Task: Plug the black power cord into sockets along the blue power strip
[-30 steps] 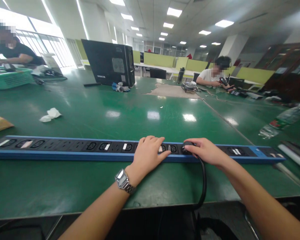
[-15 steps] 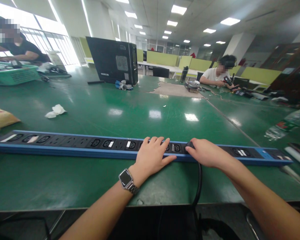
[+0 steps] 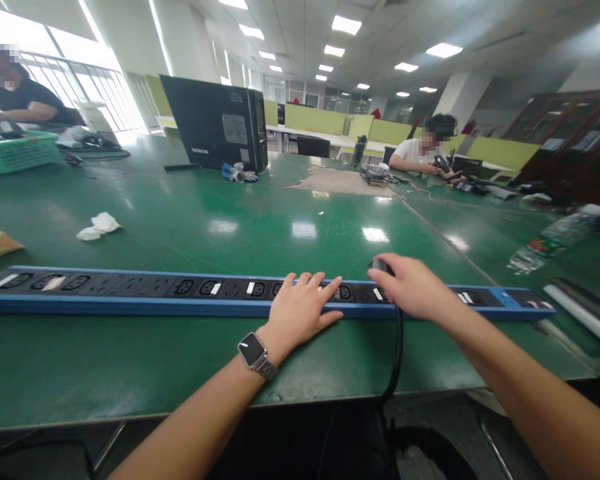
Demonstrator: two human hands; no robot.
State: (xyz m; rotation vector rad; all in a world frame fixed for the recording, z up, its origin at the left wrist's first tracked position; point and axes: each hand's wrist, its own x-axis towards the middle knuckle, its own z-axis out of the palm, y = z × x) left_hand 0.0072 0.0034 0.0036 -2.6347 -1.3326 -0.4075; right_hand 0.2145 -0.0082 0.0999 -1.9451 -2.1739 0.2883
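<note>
Along the near side of the worn green tabletop (image 3: 170, 250), I have a long, blue-edged power strip with a black outlet face (image 3: 130, 308) lying flat, running left to right. My left hand (image 3: 303, 303), palm down with fingers spread, rests across the middle of it, gripping nothing that I can make out; a square-faced watch with a metal band (image 3: 253, 350) sits on that wrist. My right hand (image 3: 416, 287) has thumb and fingers closed around a small black plug (image 3: 380, 268), whose thick black cable (image 3: 399, 353) hangs down past the table's near edge.

As for progress, I judge the plug to be free of the strip: it shows beyond the far rim, and an outlet with a white label (image 3: 379, 294) lies bare below it. How high the plug is, I can't tell. No other plug sits in the outlets I can see, though my hands cover a few. On what shows, plug and strip are unconnected; any seating of that plug remains undone at this moment.
</note>
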